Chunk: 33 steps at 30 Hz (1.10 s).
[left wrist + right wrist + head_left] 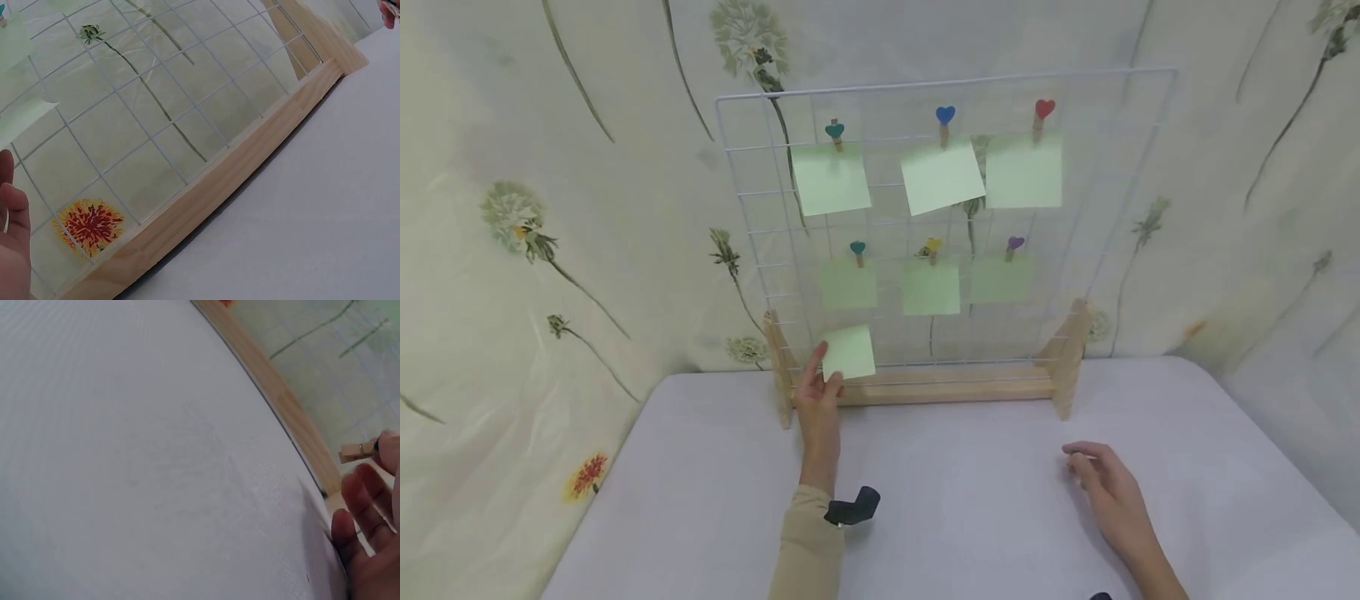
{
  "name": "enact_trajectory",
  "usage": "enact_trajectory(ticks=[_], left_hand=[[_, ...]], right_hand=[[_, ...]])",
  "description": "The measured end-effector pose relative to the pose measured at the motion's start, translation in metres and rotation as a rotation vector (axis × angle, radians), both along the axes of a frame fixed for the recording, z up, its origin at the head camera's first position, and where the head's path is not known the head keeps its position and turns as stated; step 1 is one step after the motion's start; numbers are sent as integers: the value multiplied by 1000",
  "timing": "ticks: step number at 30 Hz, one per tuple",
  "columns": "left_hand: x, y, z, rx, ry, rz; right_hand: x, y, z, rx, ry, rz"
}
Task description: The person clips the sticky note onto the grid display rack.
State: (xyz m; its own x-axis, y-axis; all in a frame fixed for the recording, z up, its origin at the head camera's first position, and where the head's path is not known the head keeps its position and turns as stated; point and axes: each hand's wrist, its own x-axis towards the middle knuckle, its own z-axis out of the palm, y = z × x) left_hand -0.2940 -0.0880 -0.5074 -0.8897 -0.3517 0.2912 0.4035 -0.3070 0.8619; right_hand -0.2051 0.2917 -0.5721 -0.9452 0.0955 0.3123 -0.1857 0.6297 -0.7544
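Observation:
At the lower left of a white wire grid [891, 185], my left hand [822, 408] holds a pale green paper note [852, 354] by its left side. The thumb lies at the note's lower left corner. In the left wrist view the note's edge [25, 123] shows above the fingers. My right hand [1108, 492] is over the right part of the table, pinching a small wooden clothespin [356, 452] between thumb and finger. A dark bit shows at the pinched end; the fingers hide the rest.
Two rows of pale green notes [832, 179] hang on the grid from clothespins with coloured hearts [945, 115]. The grid stands in a wooden base [955, 392] on a white-covered table [955, 492]. Behind it hangs a flower-patterned sheet [587, 250].

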Motion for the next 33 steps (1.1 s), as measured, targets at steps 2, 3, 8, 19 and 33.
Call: enact_trajectory(ticks=[2,3,8,19,33], left_hand=[[-1,2,2,8,9,-2],[-1,3,3,14,19,-9],[-5,10,7,4,47,-51],[-4,5,7,43,-5,-29],[6,6,5,61,-29,-15]], right_hand=[[0,-1,2,14,2,-22],[0,-1,3,2,2,-21],[-3,-7,8,-79,-18,33],[-28,-48,43,-148,128,243],[-43,-92,78,-67,128,314]])
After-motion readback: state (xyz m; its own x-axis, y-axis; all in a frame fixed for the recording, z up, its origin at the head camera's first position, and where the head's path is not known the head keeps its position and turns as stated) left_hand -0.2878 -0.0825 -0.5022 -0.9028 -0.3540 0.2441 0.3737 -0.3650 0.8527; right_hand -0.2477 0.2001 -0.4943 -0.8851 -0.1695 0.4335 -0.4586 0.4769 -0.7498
